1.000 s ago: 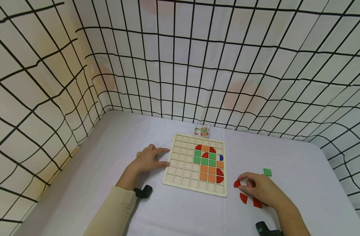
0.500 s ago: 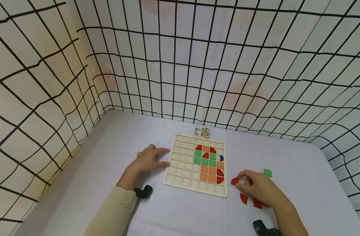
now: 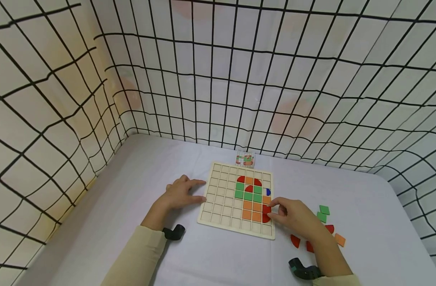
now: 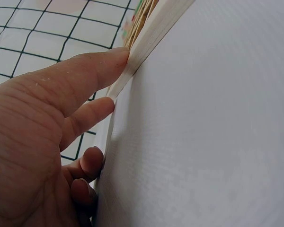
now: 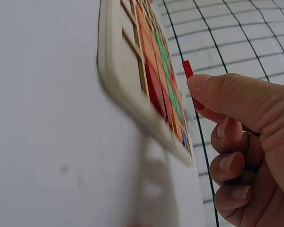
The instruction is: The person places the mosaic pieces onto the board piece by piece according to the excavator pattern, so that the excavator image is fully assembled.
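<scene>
A square wooden grid board (image 3: 218, 206) lies on the white-covered table, partly filled with green, orange, red and blue tiles. My left hand (image 3: 178, 193) is at its left edge; thumb and index finger touch the side with fingers fairly straight. Between thumb and index finger, my right hand (image 3: 296, 216) pinches a small red tile (image 5: 187, 69), seen nearly edge-on in the right wrist view. In the head view these fingertips overlap the red tiles near the board's right edge. The right wrist view shows the held tile raised over the board.
Loose green tiles (image 3: 324, 209), an orange tile (image 3: 340, 240) and red tiles (image 3: 295, 241) lie right of the board, some partly behind the right arm. A small pattern card (image 3: 244, 159) sits behind the board. Black wire mesh (image 3: 218, 91) surrounds the table's back and sides.
My right hand has lifted a red tile from the loose pieces and carried it left to the board's right side, uncovering more loose tiles. My left hand has stayed put.
</scene>
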Demonstrator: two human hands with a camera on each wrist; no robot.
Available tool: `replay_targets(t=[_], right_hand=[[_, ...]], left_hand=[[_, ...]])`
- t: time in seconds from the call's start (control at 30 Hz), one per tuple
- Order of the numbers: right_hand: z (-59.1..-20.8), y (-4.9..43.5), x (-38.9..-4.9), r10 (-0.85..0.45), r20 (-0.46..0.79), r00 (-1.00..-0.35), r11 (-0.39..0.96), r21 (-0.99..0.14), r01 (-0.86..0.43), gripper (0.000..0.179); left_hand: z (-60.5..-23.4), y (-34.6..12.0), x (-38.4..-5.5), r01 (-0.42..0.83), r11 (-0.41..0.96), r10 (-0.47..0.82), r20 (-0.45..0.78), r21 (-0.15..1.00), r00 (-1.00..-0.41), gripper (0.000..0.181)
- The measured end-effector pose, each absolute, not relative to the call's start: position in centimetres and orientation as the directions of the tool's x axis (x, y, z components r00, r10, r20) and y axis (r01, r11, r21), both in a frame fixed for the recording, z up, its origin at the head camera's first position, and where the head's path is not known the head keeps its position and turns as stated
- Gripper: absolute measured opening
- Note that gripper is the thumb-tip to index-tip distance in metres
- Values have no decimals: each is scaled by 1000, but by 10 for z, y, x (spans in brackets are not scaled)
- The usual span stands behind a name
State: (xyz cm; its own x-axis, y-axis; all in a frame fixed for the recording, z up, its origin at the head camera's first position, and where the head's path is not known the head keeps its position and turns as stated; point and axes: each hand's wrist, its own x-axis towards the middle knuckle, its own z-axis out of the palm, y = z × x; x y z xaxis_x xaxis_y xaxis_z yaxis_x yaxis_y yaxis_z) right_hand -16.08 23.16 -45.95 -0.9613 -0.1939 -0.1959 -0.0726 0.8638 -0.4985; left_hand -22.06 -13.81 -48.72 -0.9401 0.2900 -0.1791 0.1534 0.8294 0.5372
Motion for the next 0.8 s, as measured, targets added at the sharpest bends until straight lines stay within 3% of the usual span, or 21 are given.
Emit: replay_targets(t=[0.37, 0.8], right_hand=[[-467, 188, -177, -305, -97, -947, 832, -511, -215, 20], [-478, 163, -183, -307, -79, -949, 849, -474, -235, 21]], left_hand=[[-487, -138, -222, 155, 838, 287, -182, 523, -940, 64], [-488, -138, -222, 158, 835, 295, -187, 527, -937, 63]])
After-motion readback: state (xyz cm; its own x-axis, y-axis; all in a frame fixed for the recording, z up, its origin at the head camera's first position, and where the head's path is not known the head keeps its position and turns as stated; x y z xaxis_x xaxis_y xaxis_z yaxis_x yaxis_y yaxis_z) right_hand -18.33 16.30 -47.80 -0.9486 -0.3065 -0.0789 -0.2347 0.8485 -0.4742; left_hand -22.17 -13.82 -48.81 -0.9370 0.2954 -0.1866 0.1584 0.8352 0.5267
